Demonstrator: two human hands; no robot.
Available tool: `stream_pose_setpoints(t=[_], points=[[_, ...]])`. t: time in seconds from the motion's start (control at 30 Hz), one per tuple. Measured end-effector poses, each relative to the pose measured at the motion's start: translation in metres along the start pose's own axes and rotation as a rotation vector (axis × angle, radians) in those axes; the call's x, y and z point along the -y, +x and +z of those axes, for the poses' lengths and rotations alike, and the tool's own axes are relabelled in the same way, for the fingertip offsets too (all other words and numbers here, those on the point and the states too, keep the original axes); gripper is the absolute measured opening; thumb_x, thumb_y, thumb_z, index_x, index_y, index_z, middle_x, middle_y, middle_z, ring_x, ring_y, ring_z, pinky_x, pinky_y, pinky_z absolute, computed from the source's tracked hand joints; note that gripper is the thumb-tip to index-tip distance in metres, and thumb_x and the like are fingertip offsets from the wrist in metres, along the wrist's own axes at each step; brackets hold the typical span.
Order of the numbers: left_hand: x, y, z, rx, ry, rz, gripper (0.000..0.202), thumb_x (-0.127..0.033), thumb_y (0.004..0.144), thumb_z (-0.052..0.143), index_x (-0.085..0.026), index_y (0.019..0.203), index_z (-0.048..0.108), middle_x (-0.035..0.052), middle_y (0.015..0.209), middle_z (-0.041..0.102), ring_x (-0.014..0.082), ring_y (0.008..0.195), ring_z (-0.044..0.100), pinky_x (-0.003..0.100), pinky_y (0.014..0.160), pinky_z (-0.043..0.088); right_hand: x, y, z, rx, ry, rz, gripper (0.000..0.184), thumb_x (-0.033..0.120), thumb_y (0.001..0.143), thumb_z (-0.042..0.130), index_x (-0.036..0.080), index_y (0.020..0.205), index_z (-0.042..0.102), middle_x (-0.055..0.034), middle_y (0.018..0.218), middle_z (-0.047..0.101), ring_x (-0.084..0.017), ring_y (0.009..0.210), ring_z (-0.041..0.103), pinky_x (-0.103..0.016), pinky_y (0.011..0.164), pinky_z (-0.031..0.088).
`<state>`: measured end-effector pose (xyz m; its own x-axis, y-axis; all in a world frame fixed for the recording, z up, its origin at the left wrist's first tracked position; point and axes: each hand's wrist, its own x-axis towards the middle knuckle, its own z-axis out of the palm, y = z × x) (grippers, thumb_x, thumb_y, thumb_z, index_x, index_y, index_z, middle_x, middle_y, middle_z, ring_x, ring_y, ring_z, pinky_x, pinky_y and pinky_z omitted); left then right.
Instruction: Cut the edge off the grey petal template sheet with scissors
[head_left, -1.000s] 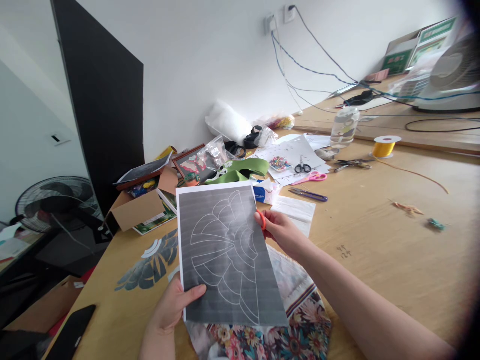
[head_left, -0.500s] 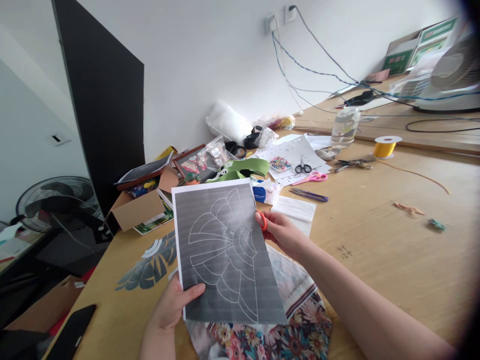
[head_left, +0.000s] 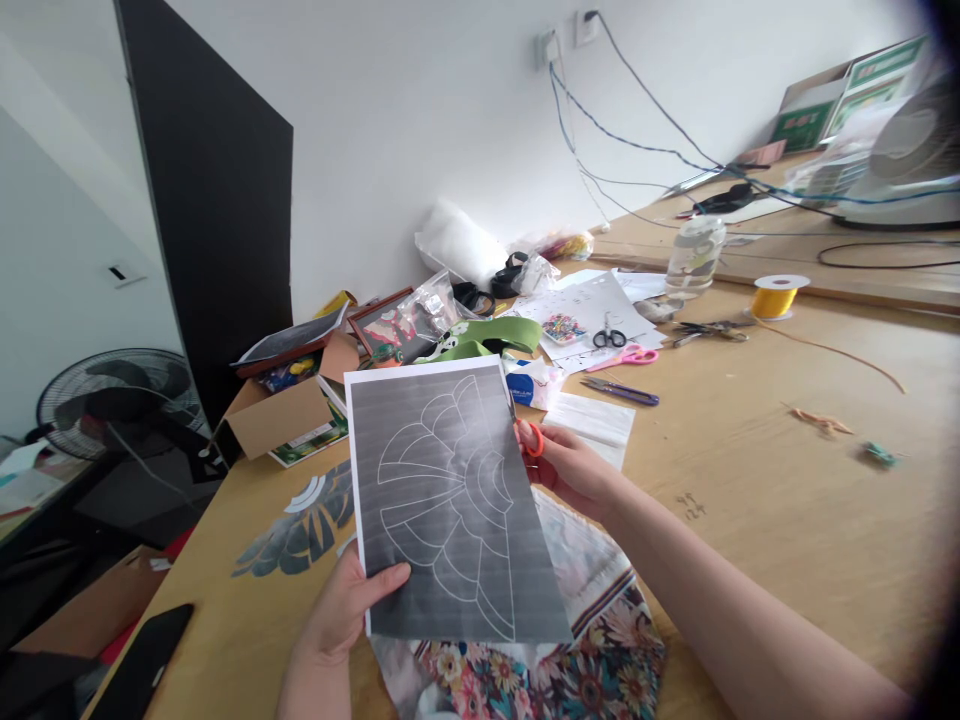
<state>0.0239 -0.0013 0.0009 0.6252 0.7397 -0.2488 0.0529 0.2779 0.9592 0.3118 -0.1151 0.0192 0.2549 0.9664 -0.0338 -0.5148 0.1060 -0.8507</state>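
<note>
My left hand (head_left: 356, 595) grips the lower left edge of a dark printed sheet (head_left: 420, 400), thumb on its face. White outlines of a fan-shaped pattern run across the sheet, which is tilted up above the table. At its right edge my right hand (head_left: 574, 465) is closed on a pair of scissors (head_left: 535, 438) with orange handles. The scissor blades lie along the sheet's edge and are mostly hidden. Below the sheet lies a flowered cloth (head_left: 585, 685). Cut-out dark paper pieces (head_left: 304, 540) rest on the table to the left.
Purple thread snips (head_left: 622, 391), pink scissors (head_left: 630, 357) and black scissors (head_left: 609, 337) lie beyond my right hand. Further back stand a yellow ribbon spool (head_left: 777, 298) and a clear jar (head_left: 694, 260). A cardboard box (head_left: 281, 412) and a black phone (head_left: 142, 660) are at left.
My right hand and the orange-handled scissors have shifted slightly to the right, away from the sheet's edge. The left hand keeps its hold on the sheet.
</note>
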Motion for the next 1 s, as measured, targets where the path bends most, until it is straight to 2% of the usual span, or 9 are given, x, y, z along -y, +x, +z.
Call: stream_pose_setpoints(t=[0.2,0.4,0.67,1.0], points=[[-0.0041,-0.0038,0.0055,-0.027,-0.014,-0.02,0.053,-0.028,0.061,0.087,-0.016,0.109,0.067,0.0139,0.104,0.073,0.0367,0.103,0.066,0.052,0.096,0.048,-0.0018,0.0007,-0.0005,-0.004,-0.014,0.004,0.048,0.059,0.069,0.076,0.017,0.069,0.055,0.002,0.068,0.05,-0.009,0.059,0.045,-0.026,0.058,0.038],[-0.0062,-0.0055,0.0088,-0.043,-0.027,-0.007,0.056,-0.028,0.058,0.088,-0.015,0.109,0.067,0.0145,0.105,0.073,0.0375,0.109,0.063,0.051,0.1,0.045,-0.0041,0.0012,-0.0009,0.011,-0.123,-0.02,0.048,0.062,0.074,0.07,0.016,0.076,0.058,0.001,0.067,0.052,-0.01,0.06,0.046,-0.027,0.059,0.039],[-0.0077,-0.0048,0.0095,-0.062,-0.005,0.007,0.049,-0.029,0.061,0.087,-0.015,0.105,0.069,0.0134,0.101,0.074,0.0372,0.1,0.067,0.051,0.091,0.051,-0.0027,0.0004,0.0024,-0.066,-0.242,-0.082,0.05,0.065,0.071,0.071,0.018,0.066,0.054,0.0012,0.062,0.052,-0.011,0.057,0.046,-0.028,0.058,0.04],[-0.0061,-0.006,0.008,-0.039,-0.021,-0.042,0.055,-0.029,0.059,0.088,-0.015,0.108,0.066,0.0139,0.1,0.074,0.0366,0.101,0.067,0.051,0.093,0.05,-0.0044,0.0012,-0.0006,-0.052,-0.233,-0.081,0.05,0.065,0.072,0.069,0.018,0.067,0.053,0.0026,0.061,0.05,-0.011,0.055,0.047,-0.028,0.058,0.039]])
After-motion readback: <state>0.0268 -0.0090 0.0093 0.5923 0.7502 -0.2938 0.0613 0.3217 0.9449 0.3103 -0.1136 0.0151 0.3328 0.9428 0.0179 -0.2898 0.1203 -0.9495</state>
